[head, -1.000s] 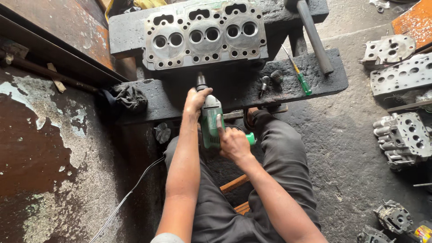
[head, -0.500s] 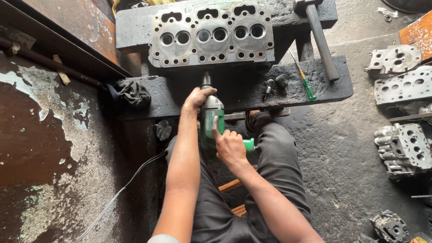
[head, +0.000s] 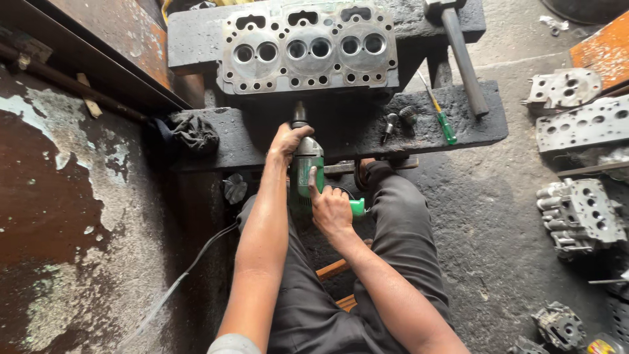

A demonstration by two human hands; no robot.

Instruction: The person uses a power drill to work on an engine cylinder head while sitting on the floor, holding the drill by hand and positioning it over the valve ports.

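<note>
Nearest, the person sits on the floor [head: 498, 249] in dark trousers, both arms stretched forward. The right hand [head: 332, 208] is wrapped around the rear grip of a green power drill [head: 306, 172], and the left hand [head: 286, 141] is clamped over the drill's front body, so the two hands sit close together on the one tool. The drill points away from the person, its tip against the near face of a grey engine block [head: 308, 49] that stands on a dark, greasy workbench [head: 478, 128]. A crumpled black rag [head: 194, 134] lies near the bench's left end. Toward its right end lie a green-handled screwdriver [head: 443, 119] and two small dark metal parts [head: 400, 120], with a hammer [head: 458, 46] slanting across behind them. Further right, more grey engine castings [head: 580, 213] rest on the floor.
</note>
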